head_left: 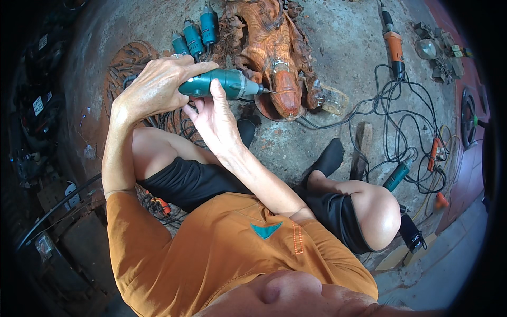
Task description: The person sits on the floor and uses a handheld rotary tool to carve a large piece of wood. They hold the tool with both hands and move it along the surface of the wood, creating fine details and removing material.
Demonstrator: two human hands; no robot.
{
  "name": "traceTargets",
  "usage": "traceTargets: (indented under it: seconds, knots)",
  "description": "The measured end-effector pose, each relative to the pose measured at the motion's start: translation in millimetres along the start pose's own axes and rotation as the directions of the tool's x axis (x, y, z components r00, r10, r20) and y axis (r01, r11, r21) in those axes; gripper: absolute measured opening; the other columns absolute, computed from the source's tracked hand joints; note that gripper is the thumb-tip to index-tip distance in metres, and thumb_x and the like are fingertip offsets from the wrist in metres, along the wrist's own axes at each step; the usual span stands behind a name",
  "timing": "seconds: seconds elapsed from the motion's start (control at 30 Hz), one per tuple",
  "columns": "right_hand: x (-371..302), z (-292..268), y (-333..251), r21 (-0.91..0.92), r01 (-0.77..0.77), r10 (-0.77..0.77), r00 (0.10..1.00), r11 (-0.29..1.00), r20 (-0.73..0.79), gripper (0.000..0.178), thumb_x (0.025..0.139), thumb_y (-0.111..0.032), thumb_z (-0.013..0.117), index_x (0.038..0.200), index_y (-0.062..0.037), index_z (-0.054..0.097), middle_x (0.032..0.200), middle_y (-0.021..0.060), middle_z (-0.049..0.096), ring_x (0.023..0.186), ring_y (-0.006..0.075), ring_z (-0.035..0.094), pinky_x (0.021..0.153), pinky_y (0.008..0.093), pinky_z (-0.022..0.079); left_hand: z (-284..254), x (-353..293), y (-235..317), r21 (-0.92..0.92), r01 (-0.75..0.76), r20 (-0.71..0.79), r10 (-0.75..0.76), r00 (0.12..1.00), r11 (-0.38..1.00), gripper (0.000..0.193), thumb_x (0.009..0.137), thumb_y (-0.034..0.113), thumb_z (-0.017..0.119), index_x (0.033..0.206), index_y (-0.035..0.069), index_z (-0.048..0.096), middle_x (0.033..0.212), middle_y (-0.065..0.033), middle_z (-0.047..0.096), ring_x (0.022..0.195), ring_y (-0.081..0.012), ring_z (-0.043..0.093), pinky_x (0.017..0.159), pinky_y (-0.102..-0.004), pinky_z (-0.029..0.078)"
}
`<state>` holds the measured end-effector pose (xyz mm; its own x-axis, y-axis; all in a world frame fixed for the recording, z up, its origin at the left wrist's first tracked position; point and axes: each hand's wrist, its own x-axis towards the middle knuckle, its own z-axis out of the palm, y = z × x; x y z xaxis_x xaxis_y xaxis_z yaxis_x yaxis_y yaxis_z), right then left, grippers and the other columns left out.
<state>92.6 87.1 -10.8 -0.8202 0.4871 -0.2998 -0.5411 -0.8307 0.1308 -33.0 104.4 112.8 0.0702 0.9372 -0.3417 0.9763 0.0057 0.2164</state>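
A green die grinder [224, 83] lies sideways between my two hands, its thin bit pointing right. My left hand [153, 84] is closed round the rear of its body, with one finger stretched along the top. From below, my right hand [215, 119] supports the tool near its front, thumb up against the casing. The bit's tip is at the rounded near end of a reddish-brown wood carving [277, 47]; whether it touches I cannot tell. The carving lies on the floor beyond my feet, with rougher, darker carved wood along both sides.
Several green grinders [208, 27] stand left of the carving, beside a heap of small tool pieces [129, 63]. An orange grinder [394, 47] and tangled black cables [388, 100] lie at right. A wooden block [363, 142] and another green grinder [398, 175] are near my right foot [328, 157].
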Motion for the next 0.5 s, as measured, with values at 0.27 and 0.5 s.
traceTargets:
  seconds: [0.27, 0.5]
  knots:
    - [-0.2, -0.8, -0.8, -0.004, -0.007, 0.007, 1.0, 1.0, 0.028, 0.059, 0.091, -0.045, 0.063, 0.138, -0.016, 0.041, 0.135, 0.0024, 0.047, 0.13, 0.0188, 0.041, 0.115, 0.0493, 0.025, -3.8, 1.0, 4.6, 0.024, 0.01, 0.005, -0.01, 1.0, 1.0, 0.067, 0.06, 0.003, 0.067, 0.126, 0.012, 0.061, 0.095, -0.0141, 0.065, 0.087, -0.0354, 0.062, 0.077, -0.043, 0.05]
    - [-0.1, -1.6, -0.5, 0.029, -0.025, 0.024, 0.999, 0.999, 0.024, 0.059, 0.091, -0.043, 0.064, 0.137, -0.015, 0.04, 0.137, 0.0032, 0.046, 0.133, 0.0184, 0.038, 0.115, 0.0496, 0.026, -3.2, 0.6, 5.5, 0.06, 0.012, 0.005, -0.012, 1.0, 0.998, 0.068, 0.06, 0.002, 0.067, 0.127, 0.013, 0.061, 0.094, -0.0136, 0.064, 0.086, -0.0351, 0.061, 0.076, -0.0426, 0.05]
